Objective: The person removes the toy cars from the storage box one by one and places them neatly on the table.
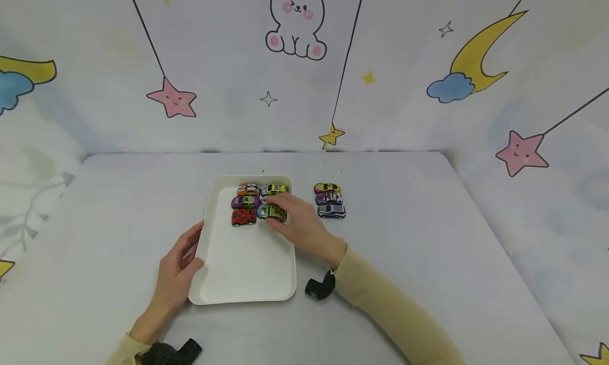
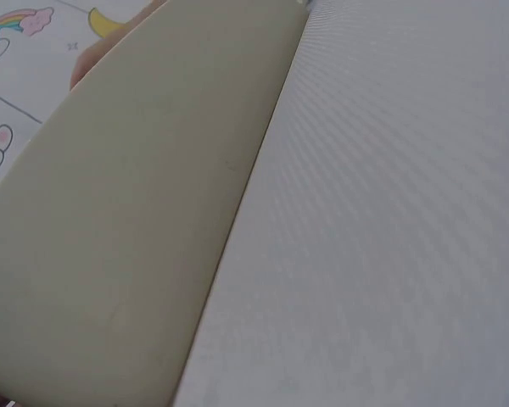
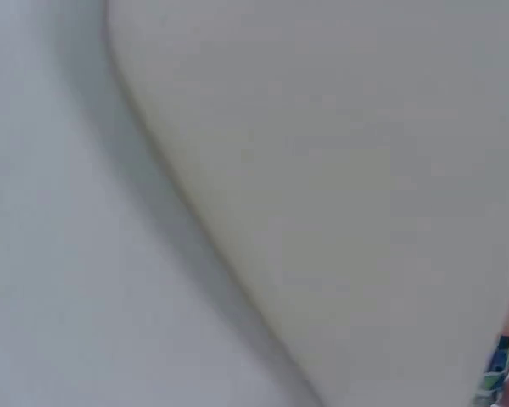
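The right hand point(image 1: 306, 227) pinches a green toy car point(image 1: 271, 212) between thumb and fingers, inside the white tray point(image 1: 247, 270), whose far end lies near the counter's point(image 1: 428, 238) far edge. A red toy car point(image 1: 244, 217) sits just beside it. The left hand point(image 1: 173, 272), thumb apart from its fingers, touches the tray side toward the counter's left edge. Three toy cars point(image 1: 329, 198) line up outside, toward the right edge.

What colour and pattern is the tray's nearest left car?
Red car with dark spots; best in head view.
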A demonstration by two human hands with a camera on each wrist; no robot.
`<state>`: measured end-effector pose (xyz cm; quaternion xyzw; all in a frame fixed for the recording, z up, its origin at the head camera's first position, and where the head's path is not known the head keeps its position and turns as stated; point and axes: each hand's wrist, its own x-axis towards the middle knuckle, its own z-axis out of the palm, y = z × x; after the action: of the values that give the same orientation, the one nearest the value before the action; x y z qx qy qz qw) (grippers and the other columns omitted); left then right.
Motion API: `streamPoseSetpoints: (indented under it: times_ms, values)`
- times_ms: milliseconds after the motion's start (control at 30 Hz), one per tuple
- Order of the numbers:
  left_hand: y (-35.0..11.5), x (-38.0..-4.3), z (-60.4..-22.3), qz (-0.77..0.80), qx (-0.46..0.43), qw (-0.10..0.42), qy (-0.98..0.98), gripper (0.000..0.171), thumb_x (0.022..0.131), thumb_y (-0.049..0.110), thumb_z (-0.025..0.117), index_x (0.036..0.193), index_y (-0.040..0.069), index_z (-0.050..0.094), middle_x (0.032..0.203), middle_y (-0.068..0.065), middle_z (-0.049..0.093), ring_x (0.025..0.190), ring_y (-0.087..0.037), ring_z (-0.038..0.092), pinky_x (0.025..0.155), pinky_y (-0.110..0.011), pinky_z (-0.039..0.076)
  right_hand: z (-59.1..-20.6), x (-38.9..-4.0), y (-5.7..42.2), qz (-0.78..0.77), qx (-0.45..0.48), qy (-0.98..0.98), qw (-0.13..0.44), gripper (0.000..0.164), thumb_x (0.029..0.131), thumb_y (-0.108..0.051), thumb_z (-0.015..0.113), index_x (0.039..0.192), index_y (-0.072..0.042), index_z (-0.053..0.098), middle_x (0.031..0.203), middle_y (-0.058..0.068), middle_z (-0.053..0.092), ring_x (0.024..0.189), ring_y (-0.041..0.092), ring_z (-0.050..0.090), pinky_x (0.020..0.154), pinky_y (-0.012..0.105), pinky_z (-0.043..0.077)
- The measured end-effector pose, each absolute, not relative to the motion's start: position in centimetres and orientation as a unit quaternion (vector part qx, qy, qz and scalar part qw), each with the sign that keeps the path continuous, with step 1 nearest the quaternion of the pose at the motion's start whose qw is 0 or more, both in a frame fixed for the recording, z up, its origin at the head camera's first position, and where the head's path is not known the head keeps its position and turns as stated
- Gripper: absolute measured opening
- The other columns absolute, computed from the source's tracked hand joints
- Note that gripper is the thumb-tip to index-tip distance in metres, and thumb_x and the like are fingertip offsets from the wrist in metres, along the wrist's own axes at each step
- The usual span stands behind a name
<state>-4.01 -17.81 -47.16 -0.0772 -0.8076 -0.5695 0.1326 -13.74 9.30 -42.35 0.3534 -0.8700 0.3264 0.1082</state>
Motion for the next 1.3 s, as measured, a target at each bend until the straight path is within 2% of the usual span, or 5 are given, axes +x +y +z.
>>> streamPoseSetpoints:
  times_ms: [300, 533, 900, 1300]
  values:
    - [-17.9, -4.0, -47.1, -0.571, -0.082, 0.132, -0.806, 0.074, 0.08, -0.021, 0.045, 0.148, 0.006, 0.046, 0.144, -0.029, 0.05, 0.128, 0.004, 0.05, 0.096, -0.008, 0.043, -43.6, -14.6, 12.6, 0.368, 0.341, -0.848, 0.172, 0.039, 0.086, -0.014, 0.078, 0.123, -0.005, 0.068, 0.12, 0.007, 0.071, 0.113, 0.021, 0.064, 0.1, 0.034, 0.051]
    - [-18.0, -4.2, -47.0, -0.567, -0.082, 0.138, -0.808, 0.072, 0.08, -0.021, 0.046, 0.148, 0.004, 0.047, 0.143, -0.03, 0.05, 0.127, 0.004, 0.051, 0.095, -0.008, 0.044, -44.3, -15.3, 15.8, 0.383, 0.306, -0.852, 0.187, 0.04, 0.083, -0.012, 0.08, 0.122, -0.007, 0.069, 0.116, 0.008, 0.072, 0.109, 0.024, 0.065, 0.095, 0.04, 0.052]
    - [-17.9, -3.9, -47.0, -0.567, -0.075, 0.134, -0.809, 0.071, 0.081, -0.02, 0.046, 0.147, 0.004, 0.047, 0.142, -0.029, 0.051, 0.127, 0.005, 0.051, 0.094, -0.007, 0.044, -44.1, -16.6, 19.8, 0.422, 0.228, -0.866, 0.143, 0.038, 0.085, -0.013, 0.078, 0.122, -0.008, 0.071, 0.119, 0.008, 0.072, 0.112, 0.023, 0.065, 0.095, 0.043, 0.053]
    - [-17.9, -4.1, -47.1, -0.568, -0.079, 0.133, -0.808, 0.072, 0.081, -0.021, 0.046, 0.148, 0.004, 0.046, 0.143, -0.028, 0.05, 0.127, 0.004, 0.051, 0.095, -0.007, 0.043, -45.0, -18.2, 23.0, 0.439, 0.162, -0.87, 0.156, 0.037, 0.088, -0.009, 0.075, 0.124, -0.01, 0.069, 0.124, 0.008, 0.069, 0.12, 0.025, 0.061, 0.104, 0.041, 0.045]
